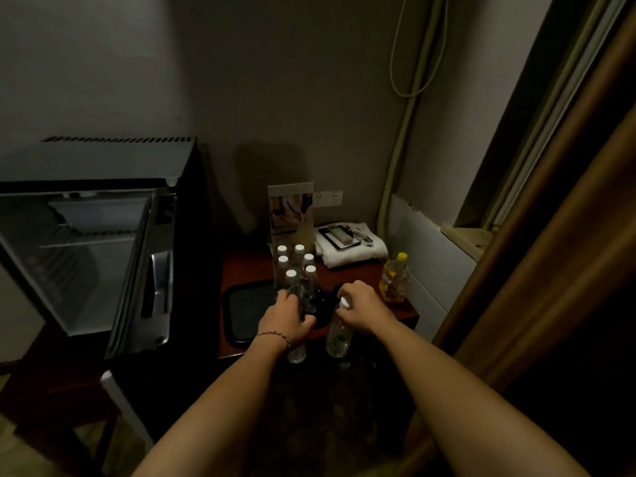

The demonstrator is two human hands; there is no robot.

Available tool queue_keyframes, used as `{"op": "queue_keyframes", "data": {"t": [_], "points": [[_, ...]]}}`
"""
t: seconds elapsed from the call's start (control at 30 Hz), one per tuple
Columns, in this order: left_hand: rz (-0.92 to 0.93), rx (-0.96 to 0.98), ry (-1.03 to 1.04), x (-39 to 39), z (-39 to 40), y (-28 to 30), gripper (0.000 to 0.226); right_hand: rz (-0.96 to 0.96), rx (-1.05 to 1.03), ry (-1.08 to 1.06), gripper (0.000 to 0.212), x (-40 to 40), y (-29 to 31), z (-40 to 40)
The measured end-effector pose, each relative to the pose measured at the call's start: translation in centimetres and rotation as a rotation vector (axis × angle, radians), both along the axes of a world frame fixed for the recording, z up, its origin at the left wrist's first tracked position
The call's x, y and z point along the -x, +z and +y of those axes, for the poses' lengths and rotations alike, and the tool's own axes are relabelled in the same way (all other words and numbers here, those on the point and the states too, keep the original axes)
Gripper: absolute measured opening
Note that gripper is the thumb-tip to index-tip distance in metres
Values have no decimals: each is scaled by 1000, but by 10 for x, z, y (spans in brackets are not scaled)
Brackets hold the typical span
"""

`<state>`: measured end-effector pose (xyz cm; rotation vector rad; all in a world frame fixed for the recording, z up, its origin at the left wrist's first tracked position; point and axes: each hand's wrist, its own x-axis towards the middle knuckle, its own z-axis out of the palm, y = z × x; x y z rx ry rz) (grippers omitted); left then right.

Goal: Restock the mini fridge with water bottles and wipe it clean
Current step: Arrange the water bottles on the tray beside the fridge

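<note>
Cluster of 6 white-capped water bottles (296,270) upright at frame center on the red-brown tabletop (358,280). Left hand (287,318) grips 1 bottle (296,352) at the tabletop's near edge; right hand (361,308) clasps another bottle (339,335) by its top. Mini fridge (86,256) at left, door open. Black tray (246,311) just left of the hands, yellow bottle (395,278) right, folded towel (351,247) behind.

At the reddish wooden side table's (347,280) front edge, the left hand (287,318) grips one clear plastic water bottle (296,352), apparently; the right hand (361,309) clasps another clear bottle (339,333) by its white cap.
</note>
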<state>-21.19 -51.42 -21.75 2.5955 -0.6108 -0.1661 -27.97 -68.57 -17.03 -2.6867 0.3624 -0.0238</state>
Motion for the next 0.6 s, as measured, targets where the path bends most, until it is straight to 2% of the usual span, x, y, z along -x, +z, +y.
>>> {"op": "queue_keyframes", "data": {"t": [0.3,0.6], "points": [[24,-76,223,-95,10,2,33,-22,2,188,26,-142,5,4],[55,-103,406,-172,18,-25,33,-33,-27,404,29,-267,-20,24]]}}
